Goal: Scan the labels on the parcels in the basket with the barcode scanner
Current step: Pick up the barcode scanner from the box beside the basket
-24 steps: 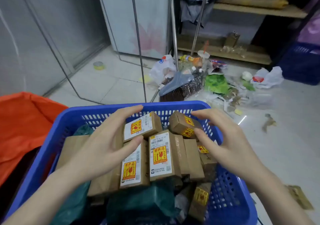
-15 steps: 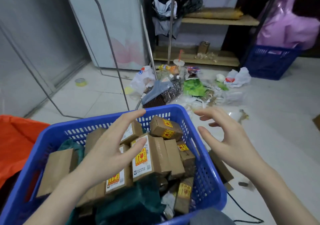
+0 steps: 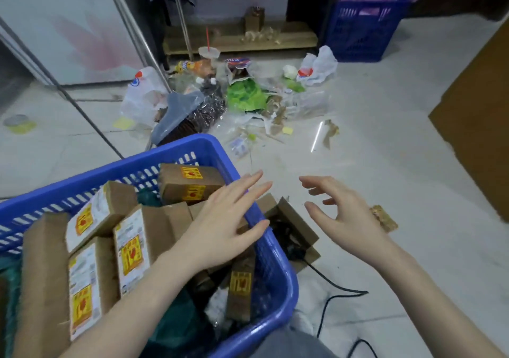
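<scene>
Both hands were empty. The right hand point(image 3: 345, 220) hung over the floor with fingers spread and loosely curled, while the left hand point(image 3: 228, 214) lay flat and splayed across the right rim of the blue basket point(image 3: 278, 272). The relation that mattered was below and between them — an open cardboard box point(image 3: 292, 221) sat on the tiles just beside the basket's right wall, at about eight o'clock from the right fingertips, with something dark inside and a black cable point(image 3: 336, 288) running out of it towards five o'clock. That dark shape was probably the barcode scanner, though it was too shadowed to be sure. The right hand was the nearer one and looked best placed for a downward reach. The parcels point(image 3: 132, 250) filled the basket at nine o'clock from the left hand: stiff brown cartons, oblong, taped, with glossy white labels and yellow-red stickers, most long axes running roughly twelve to six. One carton point(image 3: 190, 182) lay crosswise by the far rim, and dark green plastic bags point(image 3: 176, 327) — soft, creased — were wedged among them.
</scene>
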Demonstrator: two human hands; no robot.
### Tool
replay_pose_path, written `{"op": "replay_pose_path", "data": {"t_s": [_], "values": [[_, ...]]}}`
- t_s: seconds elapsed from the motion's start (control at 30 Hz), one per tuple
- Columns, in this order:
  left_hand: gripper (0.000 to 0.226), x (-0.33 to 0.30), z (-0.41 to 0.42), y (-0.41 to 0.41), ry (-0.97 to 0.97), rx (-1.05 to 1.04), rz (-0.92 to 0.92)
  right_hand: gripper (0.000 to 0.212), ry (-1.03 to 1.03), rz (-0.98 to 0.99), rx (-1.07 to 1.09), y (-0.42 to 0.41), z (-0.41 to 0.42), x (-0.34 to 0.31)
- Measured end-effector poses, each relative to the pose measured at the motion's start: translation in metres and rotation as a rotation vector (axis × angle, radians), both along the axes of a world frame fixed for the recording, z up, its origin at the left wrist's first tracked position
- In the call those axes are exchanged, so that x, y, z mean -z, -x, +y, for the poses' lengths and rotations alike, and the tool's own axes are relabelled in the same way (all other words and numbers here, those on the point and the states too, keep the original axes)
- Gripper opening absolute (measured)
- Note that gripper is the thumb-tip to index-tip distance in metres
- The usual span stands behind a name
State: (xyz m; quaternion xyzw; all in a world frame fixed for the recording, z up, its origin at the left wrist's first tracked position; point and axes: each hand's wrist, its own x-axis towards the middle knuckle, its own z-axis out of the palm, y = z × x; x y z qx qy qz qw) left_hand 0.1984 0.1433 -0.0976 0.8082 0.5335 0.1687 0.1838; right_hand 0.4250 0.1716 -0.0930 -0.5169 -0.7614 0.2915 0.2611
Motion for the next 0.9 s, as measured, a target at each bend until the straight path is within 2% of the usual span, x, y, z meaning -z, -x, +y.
{"op": "replay_pose_path", "data": {"t_s": [0.13,0.23,0.57,0.67,0.77,0.9], "values": [[0.069,0.039,0.016,-0.003,0.074,0.018,0.167,0.044,0.105,-0.054,0.014,-0.005,0.013,0.055],[0.069,0.062,0.019,0.002,0.101,0.024,0.217,0.045,0.161,-0.105,0.003,-0.001,0.021,0.095],[0.064,0.079,0.011,0.016,0.059,0.017,0.144,0.043,0.333,-0.389,-0.057,0.028,0.045,0.204],[0.064,0.077,0.006,0.027,0.035,-0.004,0.14,0.042,0.366,-0.477,-0.113,0.036,0.048,0.22],[0.065,0.074,0.002,0.038,0.024,-0.03,0.138,0.052,0.386,-0.54,-0.106,0.043,0.049,0.229],[0.065,0.065,-0.004,0.049,0.006,-0.08,0.133,0.049,0.398,-0.524,-0.09,0.045,0.047,0.227]]}}
